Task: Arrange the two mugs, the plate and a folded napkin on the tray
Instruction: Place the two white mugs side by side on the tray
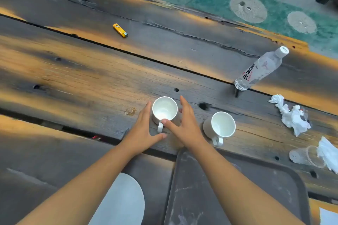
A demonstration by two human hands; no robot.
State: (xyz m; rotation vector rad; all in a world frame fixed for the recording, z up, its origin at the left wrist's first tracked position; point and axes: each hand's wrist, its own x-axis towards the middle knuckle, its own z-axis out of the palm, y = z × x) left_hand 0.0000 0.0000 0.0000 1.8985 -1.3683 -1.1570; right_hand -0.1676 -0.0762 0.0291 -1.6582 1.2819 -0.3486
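Note:
Two white mugs stand upright on the wooden table. Around the left mug (164, 108), my left hand (144, 129) lies at its left side and my right hand (184, 124) at its right, fingers straight; my right thumb reaches to the mug's handle. The second mug (222, 124) stands to the right, its handle toward me. A dark tray (201, 197) lies near me, under my right forearm. A white plate (126, 201) sits left of the tray, partly hidden by my left forearm. A white corner (328, 215), maybe a napkin, shows at the bottom right.
A water bottle (261, 69) stands at the right. Crumpled tissue (290, 115) and a clear plastic cup (309, 156) with more tissue lie at the right edge. A yellow lighter (119, 30) lies farther back. Gaps run between the table's planks.

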